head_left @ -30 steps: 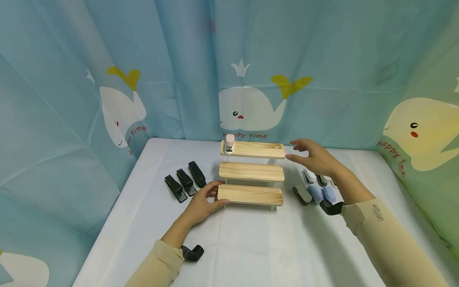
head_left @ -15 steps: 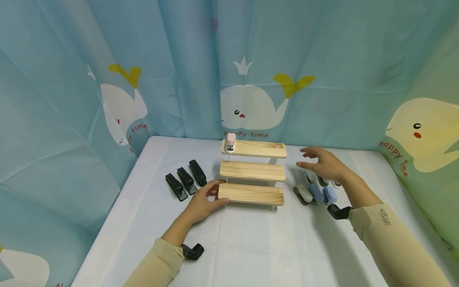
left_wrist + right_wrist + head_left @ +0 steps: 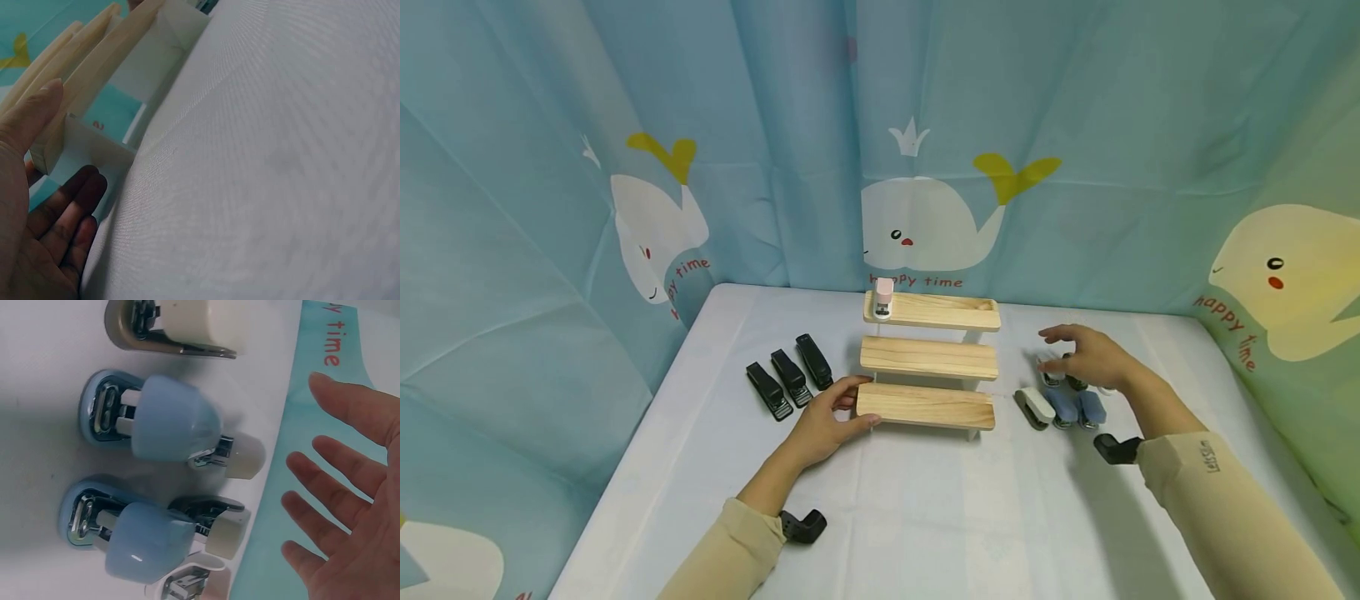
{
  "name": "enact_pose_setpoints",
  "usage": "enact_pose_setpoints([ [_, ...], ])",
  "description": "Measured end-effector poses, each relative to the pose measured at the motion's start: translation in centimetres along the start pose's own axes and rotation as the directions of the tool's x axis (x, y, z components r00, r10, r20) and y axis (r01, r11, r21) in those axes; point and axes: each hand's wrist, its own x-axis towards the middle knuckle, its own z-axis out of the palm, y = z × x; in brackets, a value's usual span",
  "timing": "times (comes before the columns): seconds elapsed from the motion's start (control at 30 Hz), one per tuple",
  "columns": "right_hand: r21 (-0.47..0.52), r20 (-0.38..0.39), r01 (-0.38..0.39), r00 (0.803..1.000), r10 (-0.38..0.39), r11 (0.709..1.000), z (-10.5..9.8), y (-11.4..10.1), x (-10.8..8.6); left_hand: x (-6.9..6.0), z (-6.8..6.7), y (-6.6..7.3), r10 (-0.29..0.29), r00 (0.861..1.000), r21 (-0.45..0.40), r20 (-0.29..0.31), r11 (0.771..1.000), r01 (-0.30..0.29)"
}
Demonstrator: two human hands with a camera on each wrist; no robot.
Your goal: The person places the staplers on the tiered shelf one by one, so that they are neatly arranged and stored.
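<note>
A wooden three-tier rack (image 3: 925, 404) stands mid-table. My left hand (image 3: 823, 429) grips the left end of its lowest board; in the left wrist view the thumb (image 3: 40, 112) lies on the board (image 3: 94, 62), with other fingers beside the pale support (image 3: 100, 147). A small pink and white stapler (image 3: 883, 298) stands at the top board's left end. My right hand (image 3: 1093, 357) hovers, fingers spread, over the back of a group of small staplers. In the right wrist view that hand (image 3: 356, 487) holds nothing, near two blue staplers (image 3: 175, 419) and several pale ones (image 3: 245, 456).
Three black staplers (image 3: 790, 377) lie on the white tabletop (image 3: 910, 508) left of the rack. A blue curtain (image 3: 790, 100) with whale prints stands behind the table and along its sides. A grey-white stapler (image 3: 1035, 407) lies nearest the rack's right side.
My right hand has moved right and down, away from the rack's top board to above the small staplers. The left hand has stayed at the lowest board.
</note>
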Motion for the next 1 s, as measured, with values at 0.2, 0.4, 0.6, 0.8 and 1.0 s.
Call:
enact_pose_setpoints([
  [0.2,-0.003,0.026,-0.016,1.0,0.016,1.0,0.3,0.5,0.1,0.0,0.0,0.0,0.001,1.0,0.001,0.0,1.0,-0.001],
  [0.4,-0.019,0.033,0.006,0.999,-0.005,1.0,0.7,1.0,0.0,0.0,-0.1,0.0,0.012,1.0,-0.002,0.003,1.0,-0.012],
  [0.6,-0.014,0.046,0.008,0.999,-0.007,1.0,0.9,1.4,0.1,0.0,-0.1,0.0,0.018,1.0,-0.007,0.006,1.0,-0.018],
  [0.8,-0.024,0.062,0.011,0.998,-0.009,1.0,1.1,1.8,0.2,0.0,-0.1,0.1,0.012,1.0,-0.004,0.004,1.0,-0.012],
  [1.0,-0.042,0.059,0.023,0.998,-0.021,0.999,1.3,2.2,0.2,0.0,-0.1,0.1,-0.002,1.0,0.003,0.002,1.0,0.002],
])
